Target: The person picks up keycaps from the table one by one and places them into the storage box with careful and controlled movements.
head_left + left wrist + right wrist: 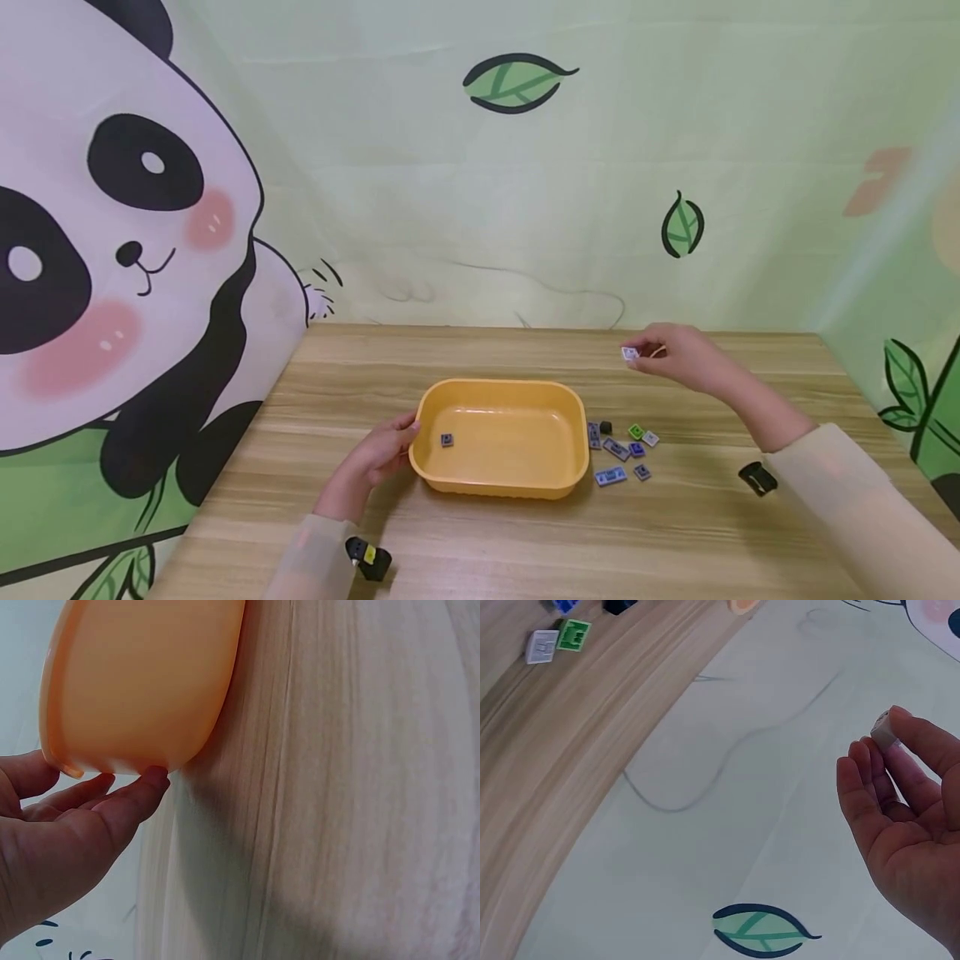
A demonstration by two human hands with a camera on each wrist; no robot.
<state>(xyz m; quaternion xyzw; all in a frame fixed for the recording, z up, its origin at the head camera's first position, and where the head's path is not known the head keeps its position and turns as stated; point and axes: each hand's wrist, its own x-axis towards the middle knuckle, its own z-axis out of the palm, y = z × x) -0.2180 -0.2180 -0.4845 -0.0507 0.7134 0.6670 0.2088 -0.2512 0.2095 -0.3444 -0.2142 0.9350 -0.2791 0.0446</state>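
Up near the back of the table, my right hand (678, 354) pinches a small white keycap (630, 354) between thumb and fingertips. The same keycap (883, 729) shows edge-on in the right wrist view. My left hand (386, 450) holds the left end of a yellow plastic basin (498, 483). In the left wrist view its thumb is at the basin's rim and its fingers touch the outer wall. One small grey keycap (447, 440) lies inside the basin. Right of the basin are loose keycaps, among them a green keycap (636, 432), a white keycap (650, 438) and a blue keycap (637, 450).
Wider grey keycaps (617, 450) and a long light-blue keycap (611, 476) lie close to the basin's right side, with a small black piece (606, 427) behind them. The wooden table (525, 550) ends at a wall covering (420, 208) printed with a panda and leaves.
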